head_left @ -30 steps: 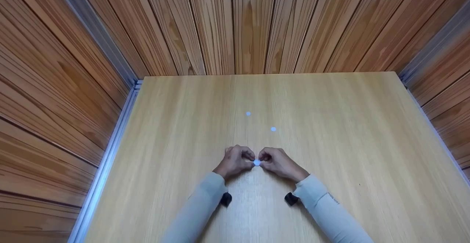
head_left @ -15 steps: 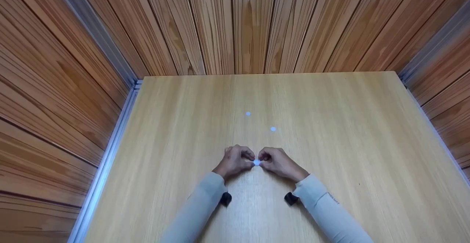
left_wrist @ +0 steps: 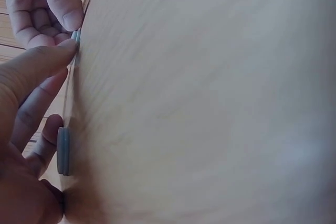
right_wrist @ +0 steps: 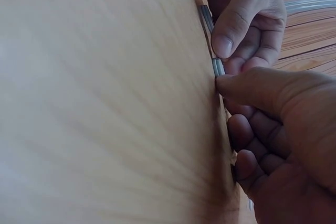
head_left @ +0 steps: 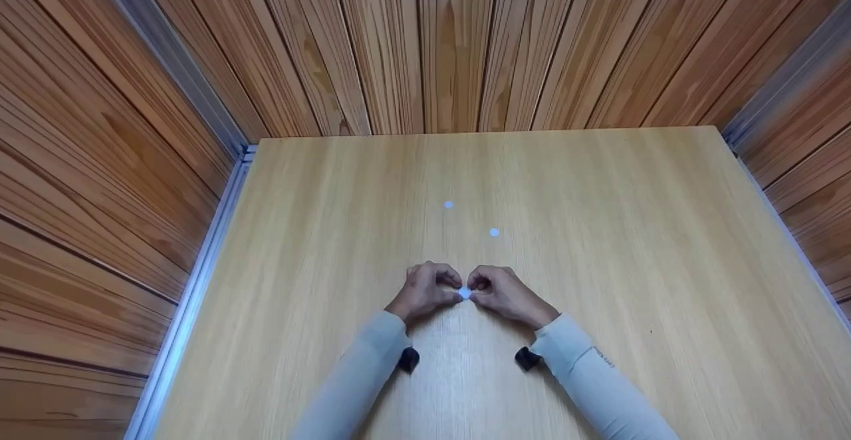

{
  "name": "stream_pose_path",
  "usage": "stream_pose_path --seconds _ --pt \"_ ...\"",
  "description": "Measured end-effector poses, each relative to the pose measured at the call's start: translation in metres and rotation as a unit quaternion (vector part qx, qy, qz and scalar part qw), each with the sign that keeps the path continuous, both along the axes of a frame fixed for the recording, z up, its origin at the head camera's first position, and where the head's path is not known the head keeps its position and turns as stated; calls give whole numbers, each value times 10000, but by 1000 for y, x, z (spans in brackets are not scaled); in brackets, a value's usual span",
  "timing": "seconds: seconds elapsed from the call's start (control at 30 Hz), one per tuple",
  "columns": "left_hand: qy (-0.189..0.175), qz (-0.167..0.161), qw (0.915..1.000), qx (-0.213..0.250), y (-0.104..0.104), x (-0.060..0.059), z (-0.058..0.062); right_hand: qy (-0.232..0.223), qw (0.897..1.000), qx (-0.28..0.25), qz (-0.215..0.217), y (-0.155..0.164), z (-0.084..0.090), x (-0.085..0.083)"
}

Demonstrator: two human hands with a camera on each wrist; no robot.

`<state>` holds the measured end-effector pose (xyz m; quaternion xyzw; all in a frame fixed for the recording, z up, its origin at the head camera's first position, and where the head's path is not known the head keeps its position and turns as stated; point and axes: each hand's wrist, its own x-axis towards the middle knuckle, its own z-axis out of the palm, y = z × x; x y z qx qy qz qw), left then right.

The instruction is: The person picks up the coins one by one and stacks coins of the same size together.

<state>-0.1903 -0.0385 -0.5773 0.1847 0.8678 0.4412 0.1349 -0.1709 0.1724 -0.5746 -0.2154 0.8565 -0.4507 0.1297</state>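
Observation:
A small white disc (head_left: 465, 292) lies on the light wooden table (head_left: 631, 260), near the front middle. My left hand (head_left: 451, 292) pinches it from the left and my right hand (head_left: 479, 290) pinches it from the right, fingers curled and knuckles up. The left wrist view shows the disc (left_wrist: 76, 36) edge-on between my left thumb (left_wrist: 42, 61) and a finger of the right hand. Seen from the right wrist, the disc (right_wrist: 218, 66) looks like two thin layers at my right thumb tip (right_wrist: 223, 81). Grey sleeves cover both forearms.
Two more white discs lie farther back on the table, one (head_left: 449, 205) at the centre and one (head_left: 494, 232) to its right. Another disc (left_wrist: 63, 150) shows edge-on beside my left fingers. Wood-panelled walls with grey metal rails (head_left: 193, 294) close in three sides.

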Motion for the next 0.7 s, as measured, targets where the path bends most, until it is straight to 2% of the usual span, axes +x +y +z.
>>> stream_pose_path --seconds 0.57,0.7 --pt "-112 102 9997 -210 4 1 -1 12 10000 -50 -43 -1 -1 -1" --pt "-49 82 9996 -249 4 1 0 9 9999 -69 -82 -1 -1 0"
